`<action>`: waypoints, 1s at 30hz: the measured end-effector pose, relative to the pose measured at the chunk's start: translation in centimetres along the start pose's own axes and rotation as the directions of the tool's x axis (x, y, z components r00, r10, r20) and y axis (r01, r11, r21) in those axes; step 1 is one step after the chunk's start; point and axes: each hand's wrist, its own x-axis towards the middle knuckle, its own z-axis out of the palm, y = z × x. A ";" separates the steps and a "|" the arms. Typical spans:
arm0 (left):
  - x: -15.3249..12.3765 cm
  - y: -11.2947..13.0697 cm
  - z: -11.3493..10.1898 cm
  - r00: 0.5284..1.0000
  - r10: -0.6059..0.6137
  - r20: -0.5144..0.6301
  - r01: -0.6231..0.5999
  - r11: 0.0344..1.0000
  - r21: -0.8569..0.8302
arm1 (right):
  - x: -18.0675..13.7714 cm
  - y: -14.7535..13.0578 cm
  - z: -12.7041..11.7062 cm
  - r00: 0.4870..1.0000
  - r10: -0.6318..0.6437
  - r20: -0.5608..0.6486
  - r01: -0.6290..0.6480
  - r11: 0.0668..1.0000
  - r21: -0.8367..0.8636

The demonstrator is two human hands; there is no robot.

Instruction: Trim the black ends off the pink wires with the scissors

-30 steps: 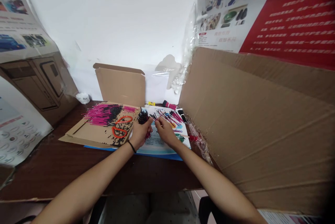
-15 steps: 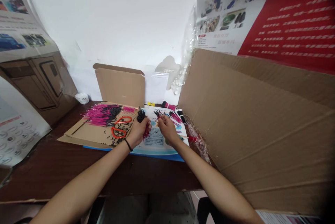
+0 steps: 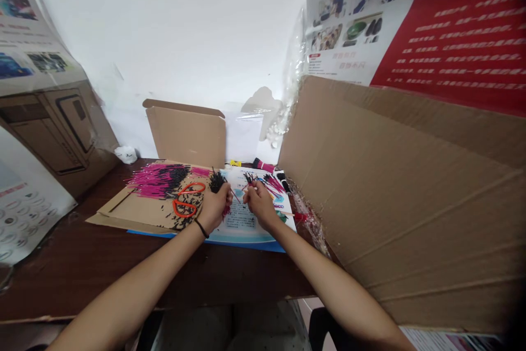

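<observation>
Two hands at work, one bundle to each: the left hand (image 3: 216, 206) clamped on a thick bundle (image 3: 216, 179) of magenta strands with black ends, the right hand (image 3: 262, 204) pinched on a smaller bunch (image 3: 249, 178) of the same kind; strands in both too crowded to count. One thin magenta strand (image 3: 235, 196) slanted across the gap between the hands; whether its far end met the right fingers could not be made out. One big pile (image 3: 154, 178) of like strands lay to the left, on one flattened cardboard (image 3: 143, 215); black bits strewn there, past counting. Two orange loop handles (image 3: 175, 208) sat among the bits, near the left hand. One magenta bundle (image 3: 267, 167) lay at the back, with loose strands (image 3: 274, 183) just beyond the right hand. Both forearms reached forward and inward, fists near each other over one printed sheet (image 3: 246, 236), black ends pointing away from the body; one black band (image 3: 201, 228) on the left wrist. A strip of brown tabletop (image 3: 230, 274) ran between sheet and near edge. One cardboard panel (image 3: 390, 192) walled the right side; an upright flap (image 3: 189, 134) stood behind the cardboard, leaving the middle gap as room between the hands.
</observation>
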 end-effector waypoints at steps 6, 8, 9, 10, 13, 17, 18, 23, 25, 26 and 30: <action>0.4 0.5 -0.2 0.993 -0.103 0.064 0.107 0.993 -0.056 | -0.2 -0.4 0.0 0.999 -0.016 0.040 0.015 1.000 0.010; 0.1 0.3 -0.1 0.992 -0.041 0.123 0.047 0.998 -0.047 | -0.4 -0.5 0.2 0.996 -0.024 0.081 0.022 1.000 0.021; -0.1 0.1 0.0 0.989 -0.001 0.150 0.008 0.999 -0.049 | -0.4 -0.6 0.3 0.994 -0.027 0.102 0.025 0.999 0.024; -0.2 -0.1 0.1 0.984 0.036 0.174 -0.028 0.998 -0.050 | -0.5 -0.6 0.4 0.992 -0.031 0.125 0.028 0.999 0.025; -0.5 -0.5 0.2 0.973 0.097 0.207 -0.094 0.995 -0.028 | -0.7 -0.5 0.6 0.979 -0.055 0.198 0.054 0.998 0.011; -0.5 -0.9 0.1 0.983 0.106 0.149 -0.113 0.993 0.038 | -0.8 -0.4 0.8 0.973 -0.054 0.224 0.055 0.998 0.001; -0.5 -0.9 0.0 0.985 0.110 0.129 -0.119 0.991 0.059 | -0.7 -0.3 0.9 0.977 -0.044 0.208 0.046 0.999 -0.003; -0.1 -0.4 0.0 0.996 0.091 0.005 -0.091 0.996 -0.006 | -0.3 0.1 0.3 1.000 -0.012 -0.005 0.012 1.000 0.001; 0.3 0.0 0.0 0.999 0.041 -0.027 -0.043 0.996 -0.077 | 0.0 0.1 0.0 0.998 -0.010 -0.060 0.011 1.000 0.013; 0.4 0.1 -0.1 0.999 0.015 -0.034 -0.018 0.995 -0.096 | 0.0 0.0 -0.1 0.998 -0.013 -0.061 0.014 1.000 0.017; 0.6 0.0 -0.3 1.000 -0.001 0.026 0.001 1.000 -0.029 | -0.3 -0.4 0.1 0.998 -0.028 0.056 0.025 0.999 0.039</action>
